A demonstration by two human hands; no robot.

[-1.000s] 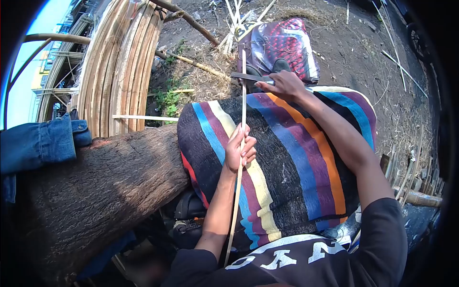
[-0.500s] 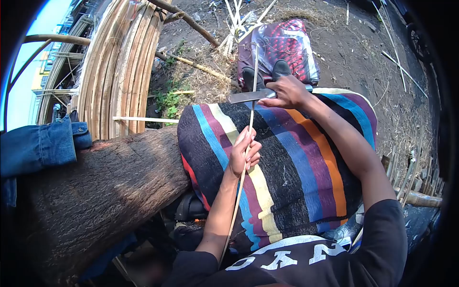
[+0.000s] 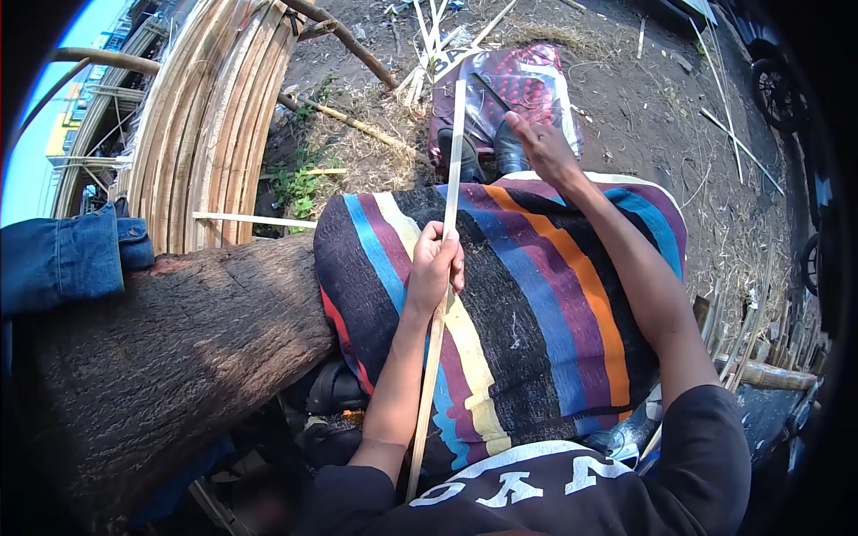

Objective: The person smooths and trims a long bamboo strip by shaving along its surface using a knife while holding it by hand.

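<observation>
A long pale strip runs lengthwise above the lap, its near end by the dark shirt and its far end out past the knees. The left hand grips it around the middle, fingers curled round it and thumb laid along it. The right hand has its fingers wrapped on a knife, the handle mostly hidden; the blade slants toward the strip's far end, a gap showing between. A striped cloth covers the lap, with dark shoes beyond it. Leftward lie a thick log and stacked slats.
</observation>
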